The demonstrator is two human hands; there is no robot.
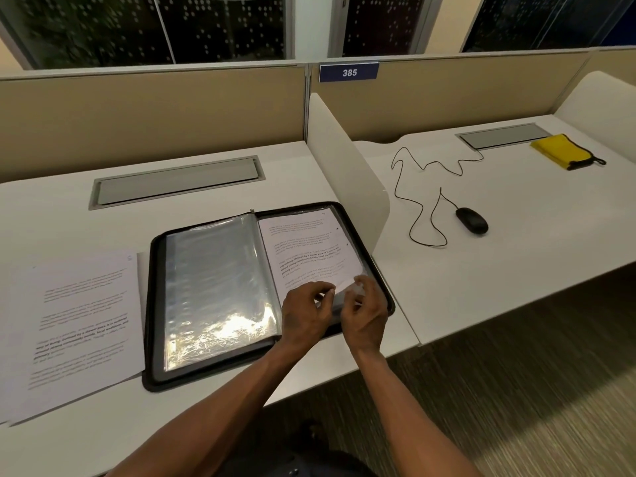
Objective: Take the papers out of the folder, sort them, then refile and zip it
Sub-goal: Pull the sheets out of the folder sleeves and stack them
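Both hands work at the near right corner of the open folder [155, 304] in the head view. Left hand [303, 316] has fingers curled, thumb & forefinger pinching the lower edge of a printed sheet [308, 249] or its clear sleeve – can't tell which. Right hand [364, 316] is curled too, fingertips gripping the same corner from the other side; the two hands are nearly touching.

Folder is black w/ a zip border, lying flat and open on the white desk [69, 197], its right edge just beside the white divider [344, 160]. Left half shows glossy clear plastic sleeves [216, 287] catching glare; right half shows the sheet w/ several text paragraphs, one in bold.

Loose papers [75, 325] – a printed stack w/ the same kind of text – lie on the desk touching the folder's left side.

Next desk over: black wired mouse [472, 220], yellow pouch [564, 151].
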